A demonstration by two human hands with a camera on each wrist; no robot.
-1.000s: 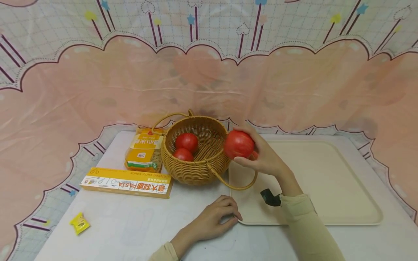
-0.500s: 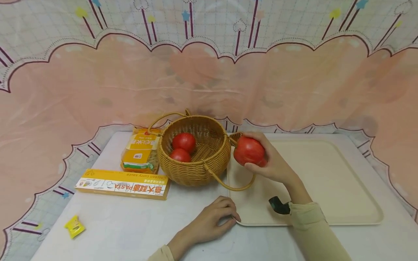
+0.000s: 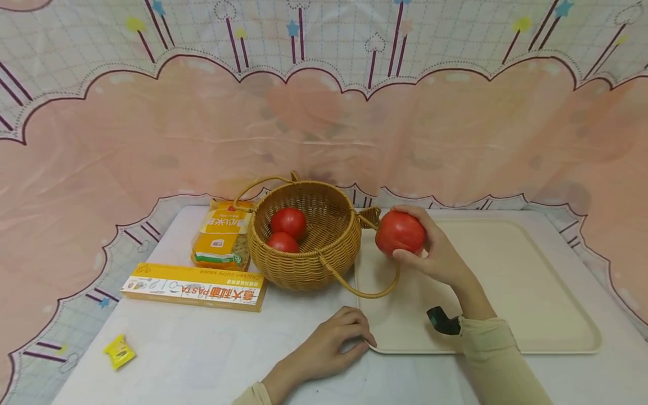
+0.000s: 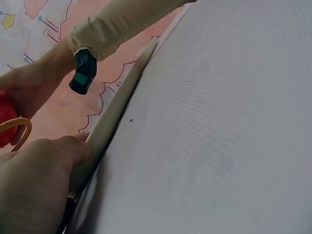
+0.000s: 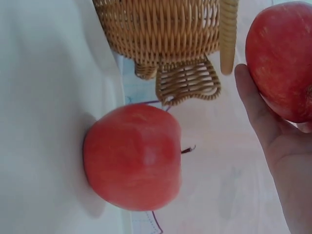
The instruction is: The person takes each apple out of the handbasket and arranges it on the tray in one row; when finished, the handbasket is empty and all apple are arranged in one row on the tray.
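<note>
My right hand (image 3: 440, 253) grips a red apple (image 3: 400, 233) above the left part of a cream tray (image 3: 506, 281), just right of a wicker basket (image 3: 304, 270). The right wrist view shows the held apple (image 5: 280, 61) against my fingers, and another apple (image 5: 134, 158) with a stem resting on the tray; from the head view that one is hidden behind the hand. Two red apples (image 3: 288, 223) lie inside the basket. My left hand (image 3: 336, 340) rests at the tray's front left corner, and in the left wrist view its fingers (image 4: 73, 148) touch the rim.
Left of the basket stand a yellow bag of food (image 3: 221, 236) and a flat pasta box (image 3: 194, 287). A small yellow packet (image 3: 120, 352) lies at the front left. One basket handle (image 3: 374, 292) hangs over the tray's edge. A patterned cloth (image 3: 324, 124) hangs behind the table.
My right hand has carried the apple rightward and slightly down, away from the basket's rim and over the tray. The left hand keeps its place at the tray corner.
</note>
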